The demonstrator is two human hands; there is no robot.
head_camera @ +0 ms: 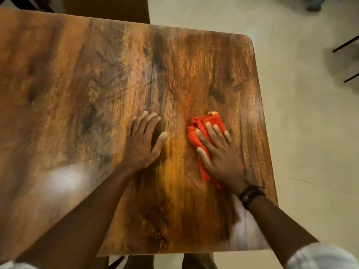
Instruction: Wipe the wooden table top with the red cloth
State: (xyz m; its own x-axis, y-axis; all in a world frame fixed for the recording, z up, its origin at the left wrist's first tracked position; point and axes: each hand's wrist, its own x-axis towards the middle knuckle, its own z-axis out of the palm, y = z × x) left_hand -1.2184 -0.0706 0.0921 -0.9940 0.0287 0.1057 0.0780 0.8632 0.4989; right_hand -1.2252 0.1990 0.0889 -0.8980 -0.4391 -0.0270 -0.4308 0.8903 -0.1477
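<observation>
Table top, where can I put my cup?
Bare: the far half of the table, beyond both hands, and space left of the left hand. Crowded: near the right edge, where the right hand presses the red cloth.

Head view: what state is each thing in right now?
wooden table top: glossy, glare patches near the front edge.
right hand: fingers straight, pressing the red cloth down.
left hand: flat on bare wood, holding nothing.
red cloth: crumpled, pinned under the right hand.
watch: strapped on the right wrist.
</observation>
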